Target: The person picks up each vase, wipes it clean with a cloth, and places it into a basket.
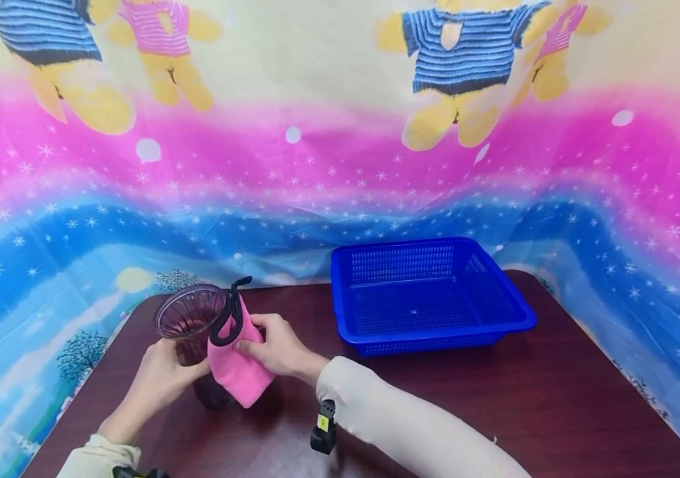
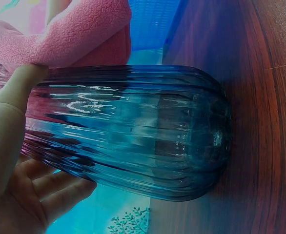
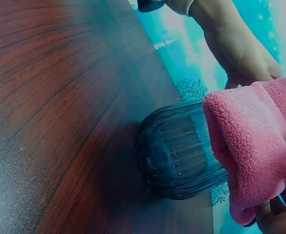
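Note:
A ribbed, dark purple-tinted glass vase (image 1: pixel 190 312) with a flared rim stands at the left of the table. My left hand (image 1: pixel 163 375) grips it below the rim, thumb on the near side; in the left wrist view the fingers (image 2: pixel 60 195) curve around the ribbed glass. My right hand (image 1: pixel 280 345) holds a folded pink cloth (image 1: pixel 241 368) with dark edging against the vase's right side. Up close in the right wrist view, the fleecy cloth (image 3: pixel 255 141) covers the vase's upper part, while its rounded base (image 3: pixel 177 151) shows on the table.
A blue plastic basket (image 1: pixel 435 340) with perforated walls sits at the back right of the dark wood table (image 1: pixel 435 398). Behind the table hangs a printed curtain (image 1: pixel 316 159) with bears and snowflakes.

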The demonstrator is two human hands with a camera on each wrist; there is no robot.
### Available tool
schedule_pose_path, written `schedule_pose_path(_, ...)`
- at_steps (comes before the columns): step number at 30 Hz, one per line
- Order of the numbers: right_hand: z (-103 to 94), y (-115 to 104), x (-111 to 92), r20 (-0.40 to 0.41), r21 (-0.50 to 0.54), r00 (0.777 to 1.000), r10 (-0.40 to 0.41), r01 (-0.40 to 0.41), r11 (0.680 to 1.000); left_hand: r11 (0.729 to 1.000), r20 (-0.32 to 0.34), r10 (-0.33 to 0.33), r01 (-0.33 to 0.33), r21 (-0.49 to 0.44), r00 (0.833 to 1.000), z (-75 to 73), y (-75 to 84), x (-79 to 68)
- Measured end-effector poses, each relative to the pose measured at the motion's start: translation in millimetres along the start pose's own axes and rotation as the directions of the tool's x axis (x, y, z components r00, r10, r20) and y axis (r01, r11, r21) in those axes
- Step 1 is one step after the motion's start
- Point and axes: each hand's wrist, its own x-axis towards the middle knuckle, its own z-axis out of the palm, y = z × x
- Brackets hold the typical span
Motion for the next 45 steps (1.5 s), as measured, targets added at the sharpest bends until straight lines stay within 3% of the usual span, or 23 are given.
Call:
schedule_pose_path(24, 7.8, 30, -9, 0.005, -0.13, 1.0, 0.023, -0.022, 0.991, 1.0, -0.01, -0.012, 0.011, -0.017, 1.0, 1.3, -0.8, -1.0)
schedule_pose_path(35, 10.4, 39, -13, -0.008, -0.117, 0.999, 0.043, -0.044, 0.992, 1.0, -0.002, -0.013, 0.013, -0.024, 1.0, 0.5, 0.1, -1.5)
schedule_pose_path(45, 13.4, 52, -17, 0.017, -0.17, 0.998, 0.054, -0.05, 0.984, 1.0, 0.0, -0.011, 0.011, -0.026, 1.0, 0.5, -0.1, -1.8)
